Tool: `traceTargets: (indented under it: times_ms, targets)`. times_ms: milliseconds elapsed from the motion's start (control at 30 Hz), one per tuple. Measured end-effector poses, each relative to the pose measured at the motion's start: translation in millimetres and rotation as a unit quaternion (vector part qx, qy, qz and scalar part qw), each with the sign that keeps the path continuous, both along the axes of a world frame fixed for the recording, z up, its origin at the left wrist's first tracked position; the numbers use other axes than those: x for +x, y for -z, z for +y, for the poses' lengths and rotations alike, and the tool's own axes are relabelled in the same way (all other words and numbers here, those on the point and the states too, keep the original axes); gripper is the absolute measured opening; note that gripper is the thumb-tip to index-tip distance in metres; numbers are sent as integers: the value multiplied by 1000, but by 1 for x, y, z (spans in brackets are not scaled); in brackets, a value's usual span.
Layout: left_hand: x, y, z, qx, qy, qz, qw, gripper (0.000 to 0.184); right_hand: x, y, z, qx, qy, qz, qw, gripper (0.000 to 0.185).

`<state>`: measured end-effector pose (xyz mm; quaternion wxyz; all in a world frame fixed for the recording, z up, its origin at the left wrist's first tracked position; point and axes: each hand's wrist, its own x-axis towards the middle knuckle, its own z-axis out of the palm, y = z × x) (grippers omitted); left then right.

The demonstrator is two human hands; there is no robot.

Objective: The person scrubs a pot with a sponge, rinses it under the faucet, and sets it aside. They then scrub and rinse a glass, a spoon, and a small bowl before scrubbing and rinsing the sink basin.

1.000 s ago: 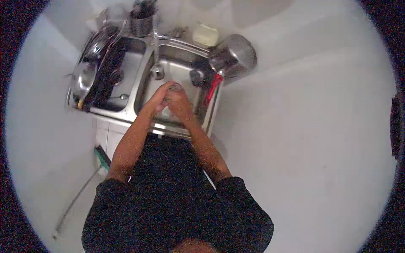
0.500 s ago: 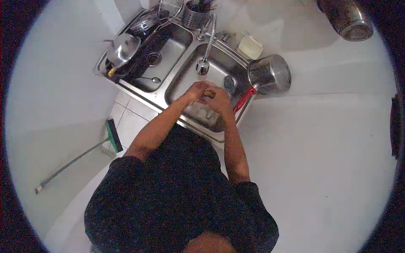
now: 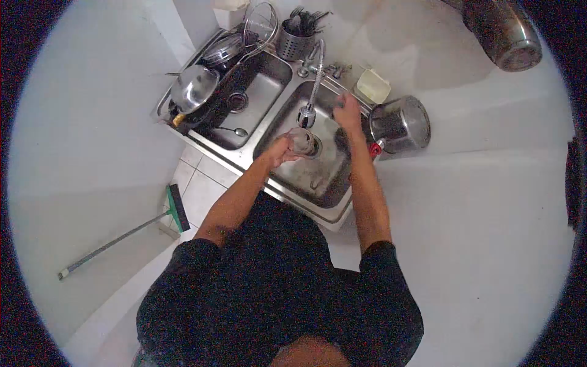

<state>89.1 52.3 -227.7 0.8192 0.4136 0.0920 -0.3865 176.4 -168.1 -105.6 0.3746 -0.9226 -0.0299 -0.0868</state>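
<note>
My left hand (image 3: 280, 151) is closed round the side of a clear glass (image 3: 302, 141), which it holds tilted over the right sink basin (image 3: 296, 175), just below the faucet head (image 3: 307, 116). My right hand (image 3: 347, 112) is raised near the back edge of that basin, with its fingers drawn together close to the yellowish container (image 3: 373, 86). Whatever its fingers hold, if anything, is too small to make out. Under my right forearm, a dark round thing in the basin is partly hidden.
A steel pot (image 3: 400, 124) with a red handle stands right of the sink. Pans (image 3: 195, 88), a strainer (image 3: 261, 27) and a cutlery holder (image 3: 295, 46) sit at the left and back. A spoon (image 3: 240, 132) lies in the left basin; a squeegee (image 3: 177, 208) leans below.
My hands have parted. The right one has moved up toward the back edge of the sink, while the left one keeps the glass. The view has also shifted, swinging more of the wall into sight.
</note>
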Motion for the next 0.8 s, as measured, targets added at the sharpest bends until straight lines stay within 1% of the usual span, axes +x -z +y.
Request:
traceTargets:
  times_ms: [67,100,167,200,233,267,300,333,367,400,433,500,600,700,733,800]
  targets:
    - [-3,-3,5,16,-7,26,999,41,29,-10,9,-86,-34,-57,994,71]
    - [-6,-32,12,25,5,44,999,42,44,-15,14,-97,-40,-45,993,73]
    - [-12,-51,12,81,-40,44,995,42,66,-23,20,-118,-55,-17,991,78]
    - [-15,-52,11,108,-62,47,991,42,76,-23,21,-142,-72,6,987,78]
    - [-11,-52,13,82,-36,31,996,42,85,-23,22,-165,-90,29,982,78]
    - [-9,-44,14,62,-47,39,996,44,89,-23,25,-188,-108,52,975,78]
    - [-8,-34,12,42,-58,47,996,46,89,-26,28,-240,-97,41,965,74]
    - [-6,-23,10,21,-68,54,996,49,95,-20,29,-253,-86,36,963,71]
    - [-3,-16,9,12,-67,70,995,48,107,-5,24,-266,-74,30,961,69]
    - [1,-13,7,2,-65,86,994,47,110,-3,26,-279,-62,25,958,66]
    - [2,-8,6,-7,-62,103,993,46,111,0,24,-287,-71,35,955,63]
    - [1,-12,5,13,-54,71,996,46,104,-16,27,-304,-89,55,947,57]
    - [1,-18,1,32,-42,55,997,45,92,-16,27,-265,-113,44,957,52]
    - [5,-23,-7,56,-27,74,995,45,87,-3,22,-270,-114,-42,955,49]
    - [5,-24,-9,65,-22,84,994,44,85,3,19,-255,-108,-36,960,48]
    - [6,-11,-12,71,-25,87,993,43,83,6,16,-224,-96,-27,970,47]
